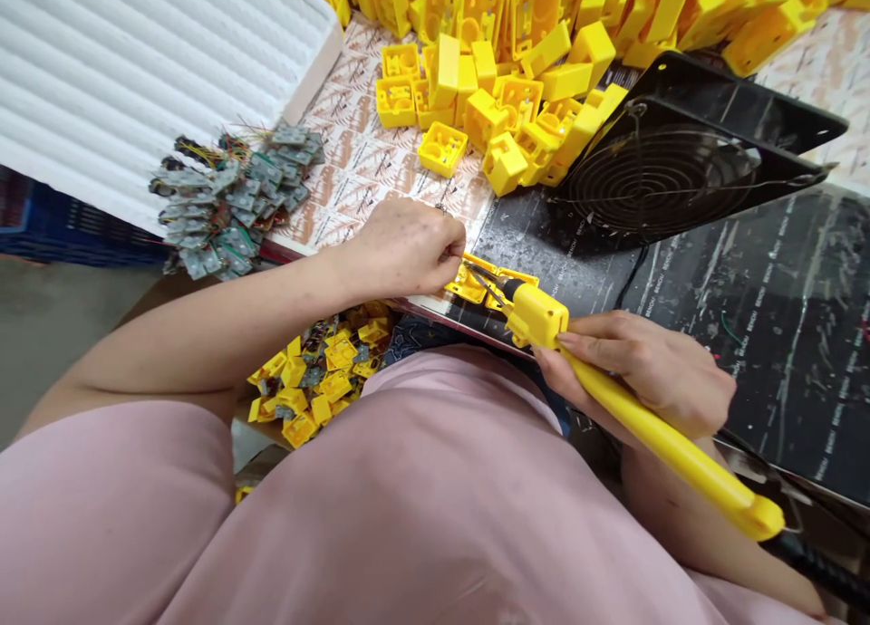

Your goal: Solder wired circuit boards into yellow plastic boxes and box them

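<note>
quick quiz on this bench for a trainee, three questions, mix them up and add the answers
1. Which hand holds the yellow tool?
2. True or false: the left hand is nearer the circuit boards than the right hand is.
3. The loose pile right beside the fan is made of:
a) circuit boards
b) yellow cases
c) cables

Key: 1. the right hand; 2. true; 3. b
</note>
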{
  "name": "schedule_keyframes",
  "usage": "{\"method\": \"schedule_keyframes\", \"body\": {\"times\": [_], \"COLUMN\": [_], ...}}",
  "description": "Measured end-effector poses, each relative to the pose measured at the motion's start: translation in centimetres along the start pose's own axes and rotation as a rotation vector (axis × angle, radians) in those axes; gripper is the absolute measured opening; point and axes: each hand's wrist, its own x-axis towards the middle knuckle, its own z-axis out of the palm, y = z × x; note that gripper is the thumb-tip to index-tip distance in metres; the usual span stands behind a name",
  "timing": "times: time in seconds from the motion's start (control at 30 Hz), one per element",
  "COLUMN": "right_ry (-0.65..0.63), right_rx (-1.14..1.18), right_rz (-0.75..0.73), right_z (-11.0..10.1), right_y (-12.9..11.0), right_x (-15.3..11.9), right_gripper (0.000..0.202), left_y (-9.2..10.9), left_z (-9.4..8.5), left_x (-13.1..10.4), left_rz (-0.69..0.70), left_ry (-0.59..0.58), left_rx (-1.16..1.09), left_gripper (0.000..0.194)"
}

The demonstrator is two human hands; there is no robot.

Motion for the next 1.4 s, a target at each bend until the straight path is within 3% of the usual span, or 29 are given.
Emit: {"method": "schedule_keyframes", "body": {"times": [0.3, 0.4, 0.57, 0.67, 0.8, 0.93, 1.07, 1.2, 1.33, 1.4], "right_ry": [0.105, 0.159, 0.202, 0.208, 0.245, 0.206, 0.15, 0.028, 0.005, -0.019], "right_rx": [-0.025, 0.008, -0.002, -0.049, 0.034, 0.131, -0.008, 0.138, 0.174, 0.154], "right_rz": [0.106, 0.076, 0.136, 0.202, 0.294, 0.211, 0.245, 0.125, 0.104, 0.08], "right_z": [-0.1, 0.0, 0.0, -0.2, -0.3, -0.5, -1.2, -1.0, -0.3, -0.2], "right_y": [0.9, 0.9, 0.6, 0.5, 0.1, 0.1, 0.7, 1.2, 1.1, 1.0], "right_x": [-2.0, -2.2, -3.0, -3.8, -4.0, -3.9, -4.3, -4.6, -4.0, -3.5], "right_gripper": [0.021, 0.009, 0.056, 0.069, 0.055, 0.051, 0.052, 0.028, 0.005, 0.016], "left_y": [-0.3, -0.2, 0.0, -0.3, -1.5, -2.4, -2.7, -2.3, -1.7, -1.5], "left_z": [0.2, 0.0, -0.2, 0.2, 1.3, 2.0, 2.0, 1.8, 1.1, 0.6], "left_x": [-0.1, -0.1, -0.5, -1.0, -1.4, -1.2, -1.1, -1.1, -0.8, -0.5], "left_rz": [0.018, 0.016, 0.008, 0.06, 0.176, 0.16, 0.196, 0.215, 0.184, 0.167], "left_ry": [0.036, 0.027, 0.003, 0.002, 0.105, 0.163, 0.123, 0.088, -0.008, -0.06], "left_rx": [-0.018, 0.013, 0.081, 0.096, -0.016, -0.203, -0.268, -0.213, -0.147, -0.113], "left_gripper": [0.03, 0.031, 0.036, 0.04, 0.037, 0.03, 0.026, 0.022, 0.021, 0.02]}}
